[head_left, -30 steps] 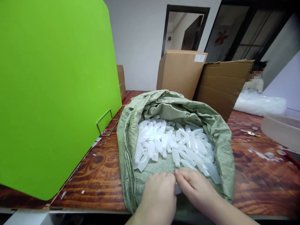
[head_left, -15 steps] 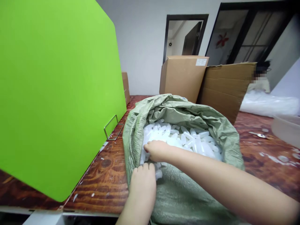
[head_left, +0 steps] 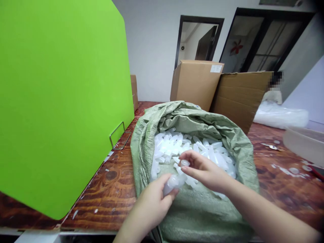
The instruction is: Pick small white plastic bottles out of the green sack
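Observation:
A green woven sack (head_left: pixel 194 125) lies open on the wooden table (head_left: pixel 106 189), filled with several small white plastic bottles (head_left: pixel 202 148). Over the sack's near lip, my left hand (head_left: pixel 152 206) grips one small translucent bottle (head_left: pixel 173 182) between thumb and fingers. My right hand (head_left: pixel 202 170) hovers just right of it, its fingertips pinched on a small white piece (head_left: pixel 184 163), close to the bottle's end. Both hands are above the pile, not buried in it.
A tall green board (head_left: pixel 60 94) on a wire stand (head_left: pixel 117 136) fences off the left. Cardboard boxes (head_left: pixel 197 81) stand behind the sack. A translucent tub (head_left: pixel 303 145) and plastic scraps lie at the right, and a person sits far right behind a plastic bag.
My right hand reached deep into the left of the pile, then drew back with a small piece. My left hand lifted a bottle from the sack's lip.

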{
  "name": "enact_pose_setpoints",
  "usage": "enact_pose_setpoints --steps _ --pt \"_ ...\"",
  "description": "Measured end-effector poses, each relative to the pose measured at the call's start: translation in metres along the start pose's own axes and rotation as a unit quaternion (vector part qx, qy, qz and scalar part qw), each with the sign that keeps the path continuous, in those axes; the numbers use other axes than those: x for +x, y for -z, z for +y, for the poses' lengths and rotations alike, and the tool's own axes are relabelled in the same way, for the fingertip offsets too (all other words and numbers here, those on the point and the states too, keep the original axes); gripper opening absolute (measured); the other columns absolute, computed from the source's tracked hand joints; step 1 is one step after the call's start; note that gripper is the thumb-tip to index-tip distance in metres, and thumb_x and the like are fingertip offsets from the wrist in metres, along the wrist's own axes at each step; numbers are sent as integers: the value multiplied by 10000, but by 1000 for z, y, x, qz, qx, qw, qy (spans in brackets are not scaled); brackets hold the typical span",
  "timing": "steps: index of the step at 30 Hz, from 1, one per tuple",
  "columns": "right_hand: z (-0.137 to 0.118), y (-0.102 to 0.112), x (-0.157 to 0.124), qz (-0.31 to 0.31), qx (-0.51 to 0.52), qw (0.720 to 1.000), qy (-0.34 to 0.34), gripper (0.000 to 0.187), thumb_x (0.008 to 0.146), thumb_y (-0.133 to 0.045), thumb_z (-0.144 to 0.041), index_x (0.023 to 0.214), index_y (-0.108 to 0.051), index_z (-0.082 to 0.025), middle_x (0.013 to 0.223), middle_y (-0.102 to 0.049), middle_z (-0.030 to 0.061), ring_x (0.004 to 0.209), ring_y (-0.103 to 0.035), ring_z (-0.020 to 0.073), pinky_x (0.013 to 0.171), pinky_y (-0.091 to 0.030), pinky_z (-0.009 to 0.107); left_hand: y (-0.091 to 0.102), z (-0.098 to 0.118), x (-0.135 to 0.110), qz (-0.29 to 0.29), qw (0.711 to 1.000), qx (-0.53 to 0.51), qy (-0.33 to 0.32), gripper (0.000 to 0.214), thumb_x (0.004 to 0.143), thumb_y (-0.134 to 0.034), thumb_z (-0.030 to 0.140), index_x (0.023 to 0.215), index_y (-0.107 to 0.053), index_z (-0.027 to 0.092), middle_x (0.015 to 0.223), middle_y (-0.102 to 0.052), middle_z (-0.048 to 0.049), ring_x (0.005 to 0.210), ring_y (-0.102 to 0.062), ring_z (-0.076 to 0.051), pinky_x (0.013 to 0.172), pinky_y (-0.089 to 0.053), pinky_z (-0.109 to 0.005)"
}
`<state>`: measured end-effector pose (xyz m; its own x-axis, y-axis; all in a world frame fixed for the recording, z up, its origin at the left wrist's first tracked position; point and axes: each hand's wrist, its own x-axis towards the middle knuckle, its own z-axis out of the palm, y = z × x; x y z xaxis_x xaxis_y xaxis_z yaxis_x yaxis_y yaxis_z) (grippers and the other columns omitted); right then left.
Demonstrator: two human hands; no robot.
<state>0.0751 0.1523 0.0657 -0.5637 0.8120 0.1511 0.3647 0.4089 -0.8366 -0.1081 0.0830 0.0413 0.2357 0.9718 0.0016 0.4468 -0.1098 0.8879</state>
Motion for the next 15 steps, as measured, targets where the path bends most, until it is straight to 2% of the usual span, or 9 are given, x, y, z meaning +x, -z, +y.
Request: enact_pose_setpoints --steps 2,4,6,8,11,13,15 --pt "7 -1 -23 30 118 992 -17 372 834 -565 -388 1162 -522 -218 1066 -624 77 969 -593 196 825 -492 340 -3 2 1 -25 990 -141 15 224 794 -584 334 981 -592 210 813 -602 1 717 -536 -151 666 -420 -241" --pt "13 -4 -42 44 142 988 -34 328 823 -592 -390 1113 -582 -237 1080 -638 73 1011 -585 209 889 -465 368 -7 3 2 -57 967 -244 42 296 738 -660 345 983 -597 190 766 -571 14 667 -510 -123 636 -415 -222" --pt "17 -4 -56 68 131 989 -21 264 801 -630 -371 1034 -639 -248 1040 -647 61 989 -590 203 902 -458 359 -11 3 4 -93 947 -300 64 334 695 -705 348 955 -615 160 699 -533 23 602 -473 -102 585 -404 -210" --pt "19 1 -66 85 123 989 10 223 768 -671 -349 973 -673 -259 954 -638 44 897 -603 178 838 -489 317 -13 4 5 -131 937 -315 73 345 673 -723 363 918 -642 135 651 -507 25 554 -433 -88 528 -366 -197" --pt "17 12 -80 59 113 991 39 157 744 -697 -305 896 -705 -265 876 -619 36 815 -615 160 721 -518 266 -15 5 6 -179 929 -316 70 359 630 -751 361 900 -685 134 661 -545 11 582 -441 -92 550 -338 -194" --pt "13 18 -90 31 79 995 46 107 786 -651 -269 870 -717 -278 899 -640 46 812 -632 161 699 -523 259 -15 7 7 -202 924 -314 78 380 590 -768 375 885 -704 145 672 -570 7 587 -439 -96 558 -323 -197" --pt "9 21 -98 21 20 998 64 159 837 -579 -247 884 -721 -298 956 -661 58 835 -645 165 723 -523 269 -15 9 7 -226 923 -299 83 396 576 -764 401 875 -713 147 669 -576 6 589 -438 -103 563 -320 -206"
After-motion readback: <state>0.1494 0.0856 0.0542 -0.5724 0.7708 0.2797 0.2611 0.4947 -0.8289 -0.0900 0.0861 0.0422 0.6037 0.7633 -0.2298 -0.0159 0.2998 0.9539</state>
